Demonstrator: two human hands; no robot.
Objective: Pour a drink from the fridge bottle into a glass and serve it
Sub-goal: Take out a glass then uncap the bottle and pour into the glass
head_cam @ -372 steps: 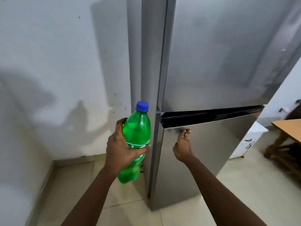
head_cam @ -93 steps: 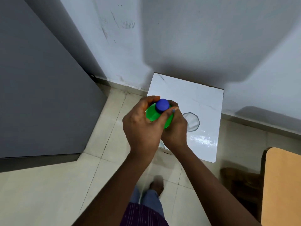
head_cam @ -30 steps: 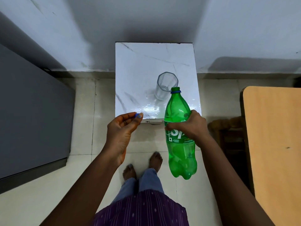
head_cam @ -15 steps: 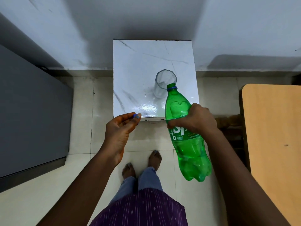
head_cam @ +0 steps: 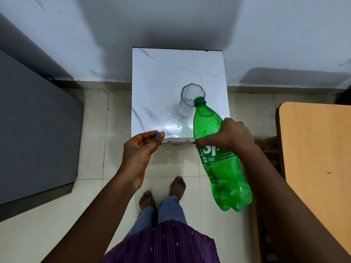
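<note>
A green plastic bottle [head_cam: 220, 168] is gripped around its upper body by my right hand [head_cam: 228, 135]. It leans with its open mouth at the rim of a clear faceted glass [head_cam: 187, 103]. The glass stands upright on a small white marble-patterned stand [head_cam: 161, 76] against the wall. I cannot tell whether liquid is flowing. My left hand [head_cam: 141, 149] hovers at the stand's near left edge and pinches the blue cap [head_cam: 157, 134] between thumb and fingertips.
The grey fridge [head_cam: 34, 133] stands at the left. A wooden table [head_cam: 319, 158] fills the right side, with dark wooden furniture beneath its edge. My bare feet [head_cam: 161, 192] are on the pale tiled floor just before the stand.
The bottle has tipped further, its base swinging right and toward me, and its mouth has come to the glass rim. My left hand has stayed put with the cap.
</note>
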